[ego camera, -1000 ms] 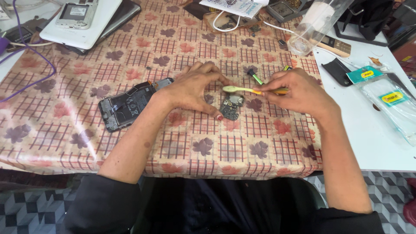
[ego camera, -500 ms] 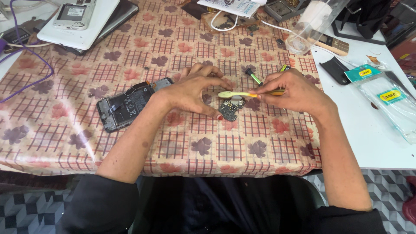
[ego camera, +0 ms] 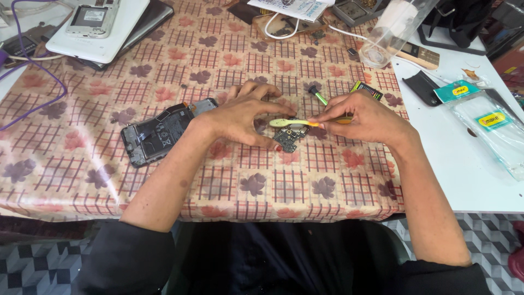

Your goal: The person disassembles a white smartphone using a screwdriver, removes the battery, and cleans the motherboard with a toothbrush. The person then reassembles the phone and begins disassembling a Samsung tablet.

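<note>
The left hand point(ego camera: 243, 116), fingers spread, pins a small circuit board point(ego camera: 289, 139) at its four o'clock. The right hand point(ego camera: 364, 116) pinches a yellow toothbrush point(ego camera: 292, 123), long axis nine-to-three, head over the board.

Single view only, from a camera worn on the head, looking steeply down and slightly forward over a table. Close in: both forearms run up from the near edge of the frame, with the left hand point(ego camera: 245, 117) and right hand point(ego camera: 365, 117) meeting just above centre. Dark-clothed lap and patterned floor at the near edge, directly below the lens. Patterned tablecloth point(ego camera: 164, 71) filling most of the frame, its near edge hanging toward the lap. White tabletop point(ego camera: 464, 164) bare on the right. Far side cut off at the top edge, across a white tablet point(ego camera: 98, 27) far left. No second view, so nothing shared.
</note>
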